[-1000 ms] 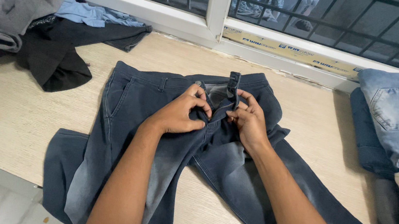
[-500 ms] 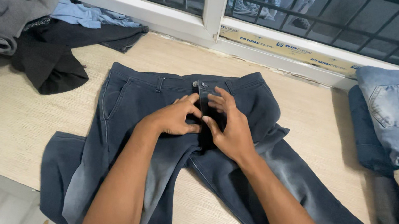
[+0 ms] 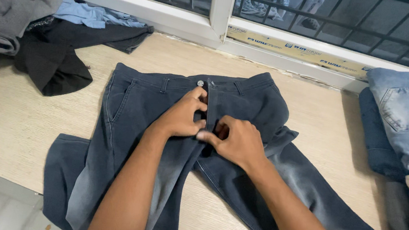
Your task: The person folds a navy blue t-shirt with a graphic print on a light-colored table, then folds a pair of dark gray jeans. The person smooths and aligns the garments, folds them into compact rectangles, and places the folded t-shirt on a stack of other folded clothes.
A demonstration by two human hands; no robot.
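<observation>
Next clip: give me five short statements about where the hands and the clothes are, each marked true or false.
1. Both hands rest on the fly of the dark blue denim jeans. True.
2. The left hand holds a light blue shirt. False: it pinches the jeans' fly.
3. The jeans lie front side up on the pale wooden table. True.
4. The right hand is lifted clear of the jeans. False: it presses on them.
5. Folded light blue denim is stacked at the right. True.

Black garment (image 3: 52, 60) and grey clothes (image 3: 10, 1) at left, folded denim stack (image 3: 404, 119) at right
</observation>
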